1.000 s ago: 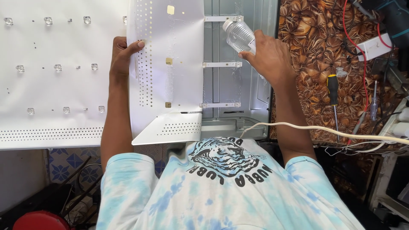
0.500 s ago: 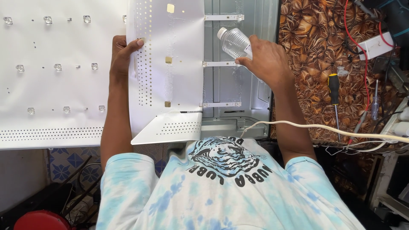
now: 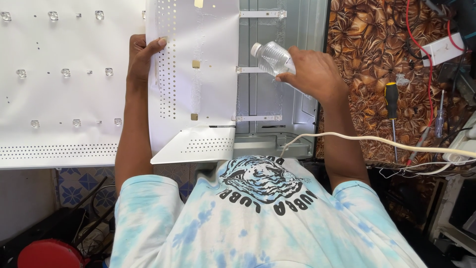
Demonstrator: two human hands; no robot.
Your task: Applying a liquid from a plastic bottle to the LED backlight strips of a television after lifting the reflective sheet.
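My left hand grips the edge of a white perforated reflector sheet and holds it folded back off a grey metal panel. Narrow strips with small lenses run across the bared metal. My right hand holds a small clear plastic bottle with a white cap, tilted with the cap pointing left over the panel. More of the white sheet lies flat to the left, with small clear lenses poking through it.
A patterned brown cloth covers the bench at right. On it lie a yellow-and-black screwdriver, a slimmer tester screwdriver, red wires and a white box. A cream cable crosses near my right forearm. A red round object sits at bottom left.
My right hand has moved the bottle down and to the left, tipping it from near upright to lying sideways. The left hand and the sheet have stayed put.
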